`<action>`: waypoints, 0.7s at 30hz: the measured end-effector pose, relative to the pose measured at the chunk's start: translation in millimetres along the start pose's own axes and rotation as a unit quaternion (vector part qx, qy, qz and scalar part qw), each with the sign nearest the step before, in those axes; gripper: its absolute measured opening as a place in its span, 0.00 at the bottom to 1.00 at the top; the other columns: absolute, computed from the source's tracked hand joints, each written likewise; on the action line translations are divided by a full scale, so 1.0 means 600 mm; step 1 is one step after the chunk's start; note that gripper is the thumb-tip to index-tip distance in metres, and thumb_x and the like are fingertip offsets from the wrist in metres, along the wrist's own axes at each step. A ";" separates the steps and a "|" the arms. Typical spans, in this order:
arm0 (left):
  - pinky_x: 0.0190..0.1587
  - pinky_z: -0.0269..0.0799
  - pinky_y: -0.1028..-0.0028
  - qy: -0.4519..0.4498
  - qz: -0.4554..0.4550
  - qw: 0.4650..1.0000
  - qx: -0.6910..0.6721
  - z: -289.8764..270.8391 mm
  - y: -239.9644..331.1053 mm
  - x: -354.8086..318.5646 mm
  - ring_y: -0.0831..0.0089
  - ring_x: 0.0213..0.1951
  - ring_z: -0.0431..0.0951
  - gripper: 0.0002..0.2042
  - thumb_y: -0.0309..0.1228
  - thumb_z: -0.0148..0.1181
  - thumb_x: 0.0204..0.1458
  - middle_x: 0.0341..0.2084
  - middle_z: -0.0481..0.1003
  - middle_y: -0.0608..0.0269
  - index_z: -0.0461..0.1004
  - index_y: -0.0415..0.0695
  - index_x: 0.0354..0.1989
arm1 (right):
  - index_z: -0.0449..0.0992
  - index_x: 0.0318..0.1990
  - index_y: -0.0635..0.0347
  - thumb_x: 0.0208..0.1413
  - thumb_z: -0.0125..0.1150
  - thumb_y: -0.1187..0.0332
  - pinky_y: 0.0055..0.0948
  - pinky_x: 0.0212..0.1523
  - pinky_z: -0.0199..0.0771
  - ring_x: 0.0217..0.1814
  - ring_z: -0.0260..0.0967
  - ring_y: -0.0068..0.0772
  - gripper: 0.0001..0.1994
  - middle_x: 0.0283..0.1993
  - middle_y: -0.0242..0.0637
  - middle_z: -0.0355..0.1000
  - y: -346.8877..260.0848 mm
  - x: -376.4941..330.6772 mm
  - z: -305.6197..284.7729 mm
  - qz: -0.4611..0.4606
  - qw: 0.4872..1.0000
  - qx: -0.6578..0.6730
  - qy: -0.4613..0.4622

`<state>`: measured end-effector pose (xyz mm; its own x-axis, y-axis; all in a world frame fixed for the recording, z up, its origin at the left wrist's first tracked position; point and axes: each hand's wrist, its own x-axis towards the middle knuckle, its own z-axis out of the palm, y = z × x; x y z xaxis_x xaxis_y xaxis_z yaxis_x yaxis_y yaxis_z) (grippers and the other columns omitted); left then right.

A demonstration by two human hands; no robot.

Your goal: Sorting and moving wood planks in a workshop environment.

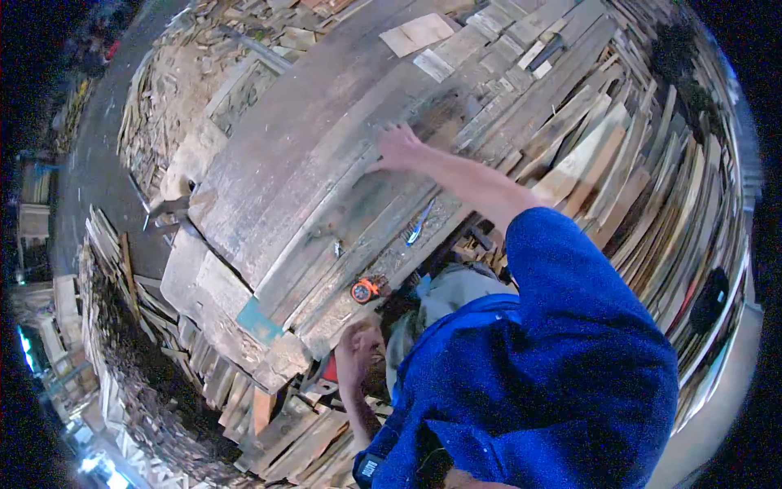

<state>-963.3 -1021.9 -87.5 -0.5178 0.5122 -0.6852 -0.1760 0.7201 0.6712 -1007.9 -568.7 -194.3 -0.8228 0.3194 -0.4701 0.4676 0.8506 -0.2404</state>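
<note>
One long plank counter (281, 191) spans the middle of your view, its surface dusty and worn, with pale shavings along its near edge. Stacked wooden slats (643, 191) stand in a dense row beyond the right part of that edge, behind your right arm. Scrap wood (175, 110) lies heaped past the far edge. Flat boards (417, 34) of mixed size rest toward the counter's right end.

Your right hand (397, 148) is extended over the middle of the counter, palm down, fingers spread and released; contact with the planks cannot be confirmed. Your left hand (361, 341) is just off the near edge, close to the near left corner, fingers curled; whether it grasps anything cannot be told. A red item (330, 369), partly hidden, shows just beside it.

A teal patch (259, 321) marks the left end near that same corner. An orange and black tape measure (364, 290) sits at the near edge, the nearest tool to your left hand. A slim blue tool (419, 228) lies farther right along that edge. A small metal piece (338, 248) lies inward from the tape measure.
</note>
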 end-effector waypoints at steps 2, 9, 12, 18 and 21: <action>0.42 0.74 0.75 0.032 0.002 0.999 -0.031 -0.004 -0.049 0.004 0.77 0.38 0.78 0.17 0.33 0.62 0.60 0.36 0.80 0.60 0.73 0.36 0.54 | 0.80 0.48 0.61 0.49 0.54 0.29 0.52 0.63 0.65 0.61 0.69 0.52 0.40 0.53 0.50 0.75 -0.012 -0.003 -0.024 -0.006 0.997 0.019 -0.076; 0.37 0.72 0.77 0.020 0.054 0.996 -0.070 0.009 -0.092 0.016 0.80 0.33 0.75 0.17 0.34 0.63 0.59 0.31 0.77 0.65 0.74 0.37 0.51 | 0.82 0.48 0.56 0.51 0.48 0.26 0.48 0.54 0.74 0.55 0.74 0.54 0.40 0.51 0.49 0.77 0.012 -0.043 -0.024 -0.084 0.996 -0.033 -0.003; 0.38 0.72 0.76 -0.027 0.002 0.998 -0.062 0.030 -0.046 0.010 0.79 0.34 0.75 0.17 0.36 0.64 0.58 0.33 0.78 0.63 0.75 0.37 0.50 | 0.82 0.47 0.56 0.53 0.47 0.27 0.48 0.52 0.75 0.50 0.76 0.55 0.39 0.45 0.50 0.79 0.015 -0.099 0.015 0.015 0.999 0.037 0.009; 0.48 0.76 0.70 -0.151 0.108 0.982 0.037 0.072 -0.005 0.047 0.69 0.46 0.79 0.21 0.38 0.61 0.59 0.43 0.79 0.57 0.72 0.37 0.57 | 0.84 0.38 0.59 0.57 0.43 0.29 0.53 0.45 0.77 0.44 0.78 0.56 0.39 0.38 0.55 0.79 -0.026 -0.352 0.090 0.133 0.969 0.205 0.037; 0.52 0.77 0.62 -0.170 -0.015 0.968 -0.185 0.098 0.013 0.055 0.63 0.49 0.79 0.25 0.35 0.59 0.61 0.54 0.73 0.56 0.64 0.39 0.65 | 0.83 0.35 0.62 0.59 0.41 0.29 0.51 0.47 0.76 0.42 0.78 0.60 0.40 0.37 0.55 0.79 -0.086 -0.437 0.089 0.220 0.934 0.279 0.024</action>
<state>-932.6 -971.9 -121.4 -0.2140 0.6634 -0.7170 -0.5068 0.5521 0.6621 -799.1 -718.7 -104.1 -0.5178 0.6174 -0.5922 0.8492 0.2866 -0.4436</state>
